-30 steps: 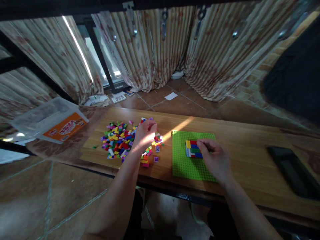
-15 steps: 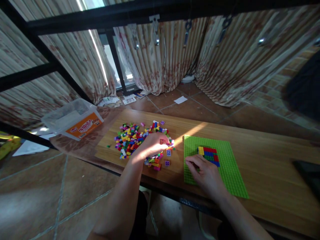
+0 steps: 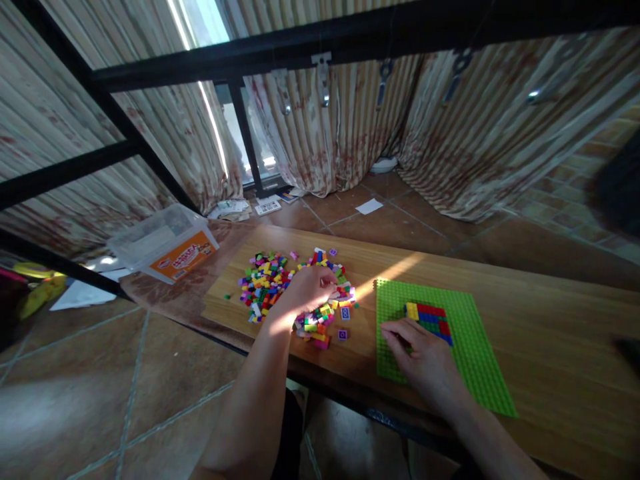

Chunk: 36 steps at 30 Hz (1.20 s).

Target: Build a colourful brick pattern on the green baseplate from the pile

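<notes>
My left hand (image 3: 315,288) is over the right side of a heap of loose toy building bricks (image 3: 267,280). Its fingers are curled toward the thumb, and anything between them is too small to make out. On the right, my right hand (image 3: 419,350) rests above the green baseplate (image 3: 480,363), thumb and fingertips pressed together; what they may hold is hidden. Just beyond this hand, a block of yellow, red, blue and green bricks (image 3: 434,313) is set on the baseplate, partly covered by the hand. Two purple bricks (image 3: 343,335) lie between the heap and the baseplate.
A clear plastic box (image 3: 165,243) with an orange label stands at the table's left end. The wooden table (image 3: 560,333) runs off to the right, with a dark object (image 3: 627,353) at its edge. A black metal frame (image 3: 250,57) crosses in front of curtains.
The whole view has shifted, so everything appears a little lower and further right. Both hands stay over nearly the same places, the left at the heap and the right at the baseplate.
</notes>
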Each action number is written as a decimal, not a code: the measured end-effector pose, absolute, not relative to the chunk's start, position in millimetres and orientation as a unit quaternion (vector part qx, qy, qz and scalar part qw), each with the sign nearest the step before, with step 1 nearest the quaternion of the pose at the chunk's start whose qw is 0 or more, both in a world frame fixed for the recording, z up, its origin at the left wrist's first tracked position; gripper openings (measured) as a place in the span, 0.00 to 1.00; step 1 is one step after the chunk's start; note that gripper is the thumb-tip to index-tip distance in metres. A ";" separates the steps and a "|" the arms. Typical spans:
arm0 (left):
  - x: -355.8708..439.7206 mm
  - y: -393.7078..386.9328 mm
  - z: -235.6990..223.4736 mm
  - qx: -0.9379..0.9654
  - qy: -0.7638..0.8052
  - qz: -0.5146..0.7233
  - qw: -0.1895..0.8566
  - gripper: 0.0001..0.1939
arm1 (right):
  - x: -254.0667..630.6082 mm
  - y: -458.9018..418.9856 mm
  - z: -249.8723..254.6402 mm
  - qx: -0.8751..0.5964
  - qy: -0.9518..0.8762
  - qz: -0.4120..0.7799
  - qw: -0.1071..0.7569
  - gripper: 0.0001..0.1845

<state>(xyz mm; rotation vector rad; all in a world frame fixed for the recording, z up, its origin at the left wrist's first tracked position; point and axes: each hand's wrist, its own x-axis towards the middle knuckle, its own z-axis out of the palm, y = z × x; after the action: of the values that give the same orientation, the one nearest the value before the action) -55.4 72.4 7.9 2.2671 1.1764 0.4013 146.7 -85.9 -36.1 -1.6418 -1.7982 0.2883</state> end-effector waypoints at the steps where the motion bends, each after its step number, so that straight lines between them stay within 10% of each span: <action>1: -60.4 77.2 7.3 0.833 0.458 0.172 0.258 0.09 | 147.3 -85.9 -36.2 -0.628 -0.691 0.108 0.340 0.11; 19: -47.5 122.5 -23.9 0.810 0.541 0.190 0.122 0.28 | 155.4 -88.6 -41.7 -0.632 -0.691 0.105 0.334 0.12; 36: -51.5 117.4 -13.6 0.807 0.549 0.191 0.103 0.22 | 144.7 -86.8 -36.9 -0.635 -0.700 0.124 0.303 0.12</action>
<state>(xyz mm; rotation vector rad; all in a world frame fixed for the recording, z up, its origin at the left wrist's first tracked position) -51.5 117.4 -13.6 2.3818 1.6189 0.5628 144.7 -86.8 -36.9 -1.6831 -1.8553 0.3292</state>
